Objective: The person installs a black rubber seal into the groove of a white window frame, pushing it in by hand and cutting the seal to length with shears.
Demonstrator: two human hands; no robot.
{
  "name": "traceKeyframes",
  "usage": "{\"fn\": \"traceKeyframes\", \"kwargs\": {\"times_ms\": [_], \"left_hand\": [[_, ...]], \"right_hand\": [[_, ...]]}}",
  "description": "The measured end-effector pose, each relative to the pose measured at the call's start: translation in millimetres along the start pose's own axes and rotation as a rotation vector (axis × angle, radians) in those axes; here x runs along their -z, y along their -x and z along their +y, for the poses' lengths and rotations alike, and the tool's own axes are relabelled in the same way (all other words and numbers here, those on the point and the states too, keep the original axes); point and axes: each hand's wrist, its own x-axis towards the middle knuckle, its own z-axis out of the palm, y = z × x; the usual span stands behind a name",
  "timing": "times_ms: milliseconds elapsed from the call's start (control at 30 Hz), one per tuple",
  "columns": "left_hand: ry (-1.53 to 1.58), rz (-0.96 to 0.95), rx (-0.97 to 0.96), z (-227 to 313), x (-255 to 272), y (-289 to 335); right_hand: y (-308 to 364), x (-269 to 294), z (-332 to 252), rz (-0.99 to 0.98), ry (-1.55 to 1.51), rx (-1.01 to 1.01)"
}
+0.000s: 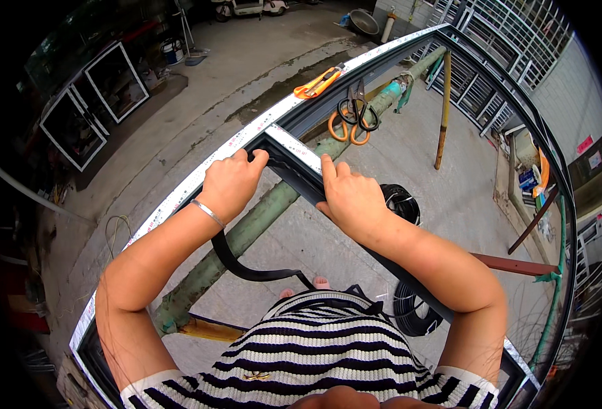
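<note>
A large window frame (392,43) with white film on its outer face lies across supports in front of me. My left hand (231,183) is closed on a black rubber strip (243,272) at the inner corner where a crossbar (293,146) meets the long side; the strip's tail hangs down in a curve toward my waist. Wrapped over that crossbar, my right hand (353,199) has its fingers on the white face and its thumb at the dark inner edge. Beyond the crossbar, two pairs of scissors, one orange-handled (340,128) and one black-handled (370,120), lie beside an orange utility knife (319,82).
A green pipe (246,218) runs beneath the frame as a support, with a yellow leg (443,116) at its far end. Coils of black strip (413,308) lie below on the right. Smaller frames (118,82) stand at the left; metal grilles (529,34) lean at the far right.
</note>
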Motion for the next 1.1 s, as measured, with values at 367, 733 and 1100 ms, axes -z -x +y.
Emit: {"fn": "traceKeyframes", "kwargs": {"times_ms": [367, 733, 1100], "left_hand": [[-0.113, 0.059, -0.065, -1.8, -22.3, -25.3], [0.167, 0.271, -0.286, -3.5, -15.0, -28.7], [0.469, 0.046, -0.218, -4.8, -15.0, -33.6]], "right_hand": [[6.1, -31.8, -15.0, 0.219, 0.101, -0.148], [17.8, -26.8, -12.3, 0.445, -0.144, -0.091], [39.8, -97.4, -63.0, 0.117, -0.908, -0.194]]}}
